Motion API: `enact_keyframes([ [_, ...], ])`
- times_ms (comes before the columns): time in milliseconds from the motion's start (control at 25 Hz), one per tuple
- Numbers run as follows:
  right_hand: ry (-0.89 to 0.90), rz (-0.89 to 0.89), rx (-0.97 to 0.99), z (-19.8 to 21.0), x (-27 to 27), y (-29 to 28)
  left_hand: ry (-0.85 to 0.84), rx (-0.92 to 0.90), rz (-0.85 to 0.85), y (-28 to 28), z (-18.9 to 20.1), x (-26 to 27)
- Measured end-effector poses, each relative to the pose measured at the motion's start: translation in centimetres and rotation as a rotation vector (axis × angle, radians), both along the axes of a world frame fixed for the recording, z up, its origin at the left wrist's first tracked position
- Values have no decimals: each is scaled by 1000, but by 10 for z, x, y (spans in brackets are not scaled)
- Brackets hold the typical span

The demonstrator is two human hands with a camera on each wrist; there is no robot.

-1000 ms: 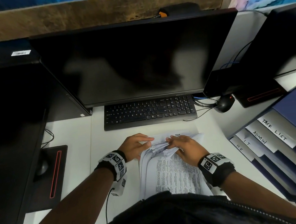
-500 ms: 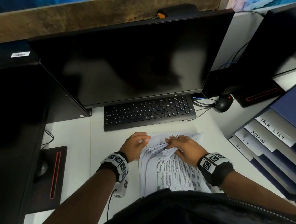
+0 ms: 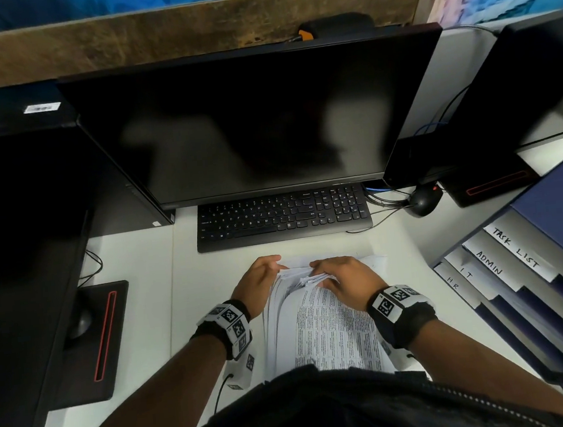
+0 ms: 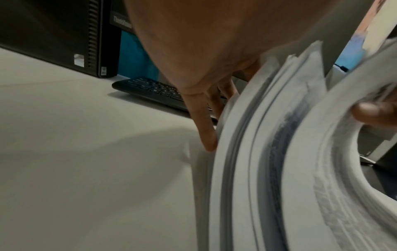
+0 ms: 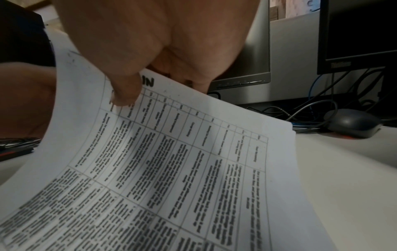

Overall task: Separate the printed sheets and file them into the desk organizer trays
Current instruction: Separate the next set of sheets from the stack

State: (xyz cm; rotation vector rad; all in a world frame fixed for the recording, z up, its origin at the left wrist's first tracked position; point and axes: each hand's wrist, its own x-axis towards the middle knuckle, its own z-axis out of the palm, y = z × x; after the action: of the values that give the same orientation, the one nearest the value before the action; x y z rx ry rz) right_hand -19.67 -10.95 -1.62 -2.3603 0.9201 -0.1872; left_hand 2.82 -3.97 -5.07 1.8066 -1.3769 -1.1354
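While both hands are working the far edge of the paper, nothing is filed yet, judging by the pile still on the white desk (image 3: 136, 296).

Landmark = black flat keyboard (image 3: 282, 217). Going big to small:

- Dark blue stepped desk organizer w/ handwritten white labels (TASK LIST, ADMIN, IT, HR) (image 3: 520, 279) is sitting to the right of the keyboard and nearer the person, well apart from the hands.
- Stack of white printed sheets w/ dense black table text (image 3: 322, 330) is lying just on the near side of the keyboard, its far ends bowing up and fanning.
- Right hand (image 3: 345, 281) is pinching the top sheets' far edge, thumb (image 5: 126, 91) pressing on the printed face, fingers curled behind.
- Left hand (image 3: 257, 282) is bracing the stack's left edge; fingers (image 4: 206, 129) look straight along the paper, thumb at the top corner. Can't tell for sure whether it's gripping or only steadying.

Handling, my read: paper is light, floppy, slick sheet-on-sheet; several are prob. going to lift together. Best to take one sheet at a far corner, thumb on top, fingers under, other hand holding the rest down. Edges crease easily, so no hard squeezing.
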Motion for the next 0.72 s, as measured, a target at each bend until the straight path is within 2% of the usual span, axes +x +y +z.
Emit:
enact_keyframes([
  [120, 12, -18, -46, -4, 4, -1, -88, -52, -77, 2, -1, -5],
  [280, 66, -49, -105, -5, 5, -3, -202, 25, -38, 0, 0, -5],
  [360, 61, -88, -75, 0, 6, -3, -236, -53, -38, 3, 2, -5],
  [440, 22, -136, -16, 4, 9, -4, -157, -157, -87, 6, 8, -11],
  [560, -64, -196, 83, 5, 10, -4, 100, -116, -157, 3, 19, -23],
  [720, -107, -225, 70, 0, 0, 5, 187, -63, -64, 3, 31, -25],
])
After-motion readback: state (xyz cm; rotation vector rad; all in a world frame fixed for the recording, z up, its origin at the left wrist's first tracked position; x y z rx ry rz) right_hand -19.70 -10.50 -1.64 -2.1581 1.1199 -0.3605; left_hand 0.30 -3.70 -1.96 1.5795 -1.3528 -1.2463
